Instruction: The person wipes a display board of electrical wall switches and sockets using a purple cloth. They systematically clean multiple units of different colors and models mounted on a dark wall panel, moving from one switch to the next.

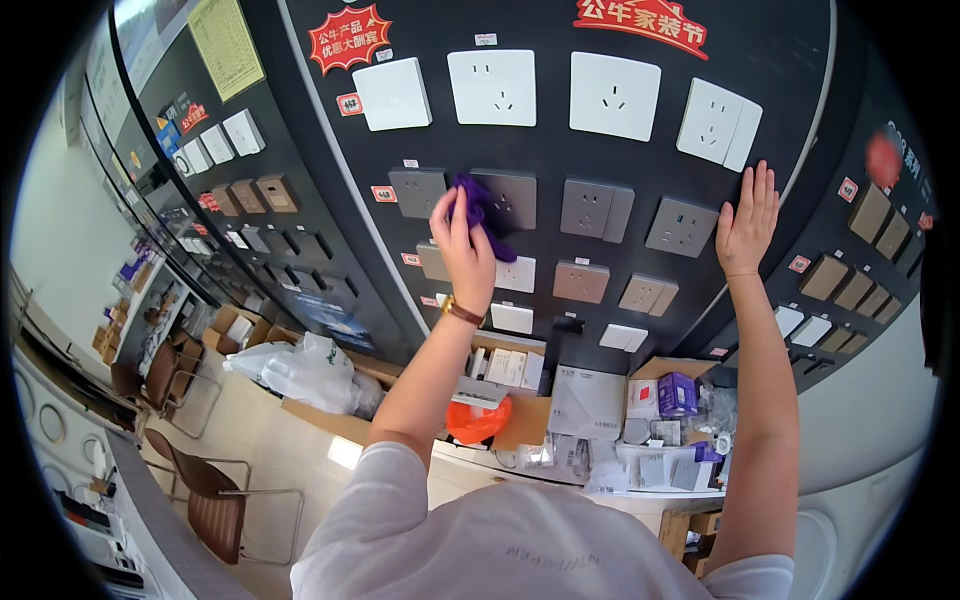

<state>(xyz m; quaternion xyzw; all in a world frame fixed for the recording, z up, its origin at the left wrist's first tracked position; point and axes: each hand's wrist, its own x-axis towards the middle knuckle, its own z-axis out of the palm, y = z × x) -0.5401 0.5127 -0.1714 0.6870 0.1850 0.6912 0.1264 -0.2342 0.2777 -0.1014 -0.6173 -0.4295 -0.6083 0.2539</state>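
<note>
My left hand (466, 251) grips a bunched purple cloth (480, 206) against a dark grey wall socket (517, 199) on a black display board (551, 154). The cloth covers the left part of that socket and hangs down to the top of a white socket (517, 275) below. Beside it on the left is another grey socket (417, 193), partly behind my fingers. My right hand (748, 217) lies flat with fingers extended on the board's right side, between a grey socket with a green port (681, 226) and the metal edge strip. It holds nothing.
White sockets (491, 88) line the board's top row. Below the board, a ledge carries an open carton of boxes (510, 367), a flat white box (587, 401), a purple box (677, 394) and plastic bags (311, 373). Brown chairs (215, 517) stand at left; another switch panel (847, 247) adjoins at right.
</note>
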